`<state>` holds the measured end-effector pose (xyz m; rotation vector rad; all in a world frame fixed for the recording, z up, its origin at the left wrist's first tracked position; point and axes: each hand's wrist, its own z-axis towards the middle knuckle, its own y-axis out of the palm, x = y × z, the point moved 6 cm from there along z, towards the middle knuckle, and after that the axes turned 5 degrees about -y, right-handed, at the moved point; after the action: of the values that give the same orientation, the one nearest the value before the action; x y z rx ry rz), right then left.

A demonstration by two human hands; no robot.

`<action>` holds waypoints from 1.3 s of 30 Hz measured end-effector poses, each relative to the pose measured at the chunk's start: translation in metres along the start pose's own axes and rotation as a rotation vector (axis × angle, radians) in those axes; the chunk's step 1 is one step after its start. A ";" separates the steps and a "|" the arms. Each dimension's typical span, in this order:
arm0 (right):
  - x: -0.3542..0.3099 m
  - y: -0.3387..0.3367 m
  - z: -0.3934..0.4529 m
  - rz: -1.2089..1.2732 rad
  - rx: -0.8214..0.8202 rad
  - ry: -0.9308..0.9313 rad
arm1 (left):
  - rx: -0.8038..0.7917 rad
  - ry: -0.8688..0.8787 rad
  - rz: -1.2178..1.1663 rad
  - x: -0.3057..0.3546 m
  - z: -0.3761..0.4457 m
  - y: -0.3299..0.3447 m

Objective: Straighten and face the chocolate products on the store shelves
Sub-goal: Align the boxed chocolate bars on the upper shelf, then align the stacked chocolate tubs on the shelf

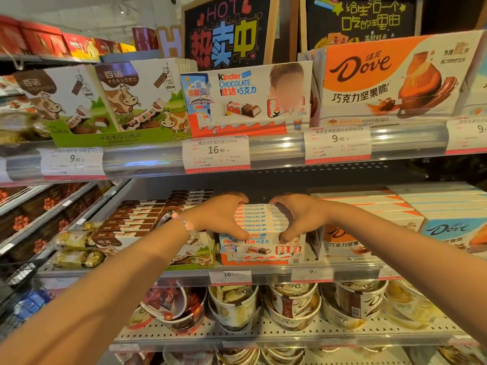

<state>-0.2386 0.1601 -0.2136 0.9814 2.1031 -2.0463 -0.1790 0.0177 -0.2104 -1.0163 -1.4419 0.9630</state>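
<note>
A row of white Kinder Chocolate boxes (259,219) stands upright in an orange and white display tray (250,259) on the middle shelf. My left hand (218,216) grips the row from its left side, with the thumb on the front box and the fingers curled over the back. From the right side my right hand (300,217) grips the same row, thumb on the front box. A bead bracelet (183,222) sits on my left wrist. The back of the row is hidden behind my fingers.
Brown and white cow-print chocolate boxes (131,222) stand left of the Kinder row, orange Dove boxes (350,233) to its right. The top shelf holds display boxes of the same brands. Dove tubs (292,306) fill the shelf below. Price tags (216,152) line the shelf rails.
</note>
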 end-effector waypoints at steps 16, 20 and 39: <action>0.004 0.004 0.004 -0.210 0.028 -0.051 | 0.032 -0.005 -0.023 0.007 -0.010 -0.001; 0.009 0.005 0.000 -0.259 0.035 -0.038 | 0.114 0.011 0.031 0.011 -0.026 -0.002; -0.138 0.112 -0.014 -0.042 0.221 -0.528 | 0.232 -0.282 -0.374 -0.081 -0.203 0.042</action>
<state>-0.0712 0.1096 -0.2487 0.3465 1.6651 -2.2715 0.0312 -0.0396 -0.2548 -0.4306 -1.6333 0.9931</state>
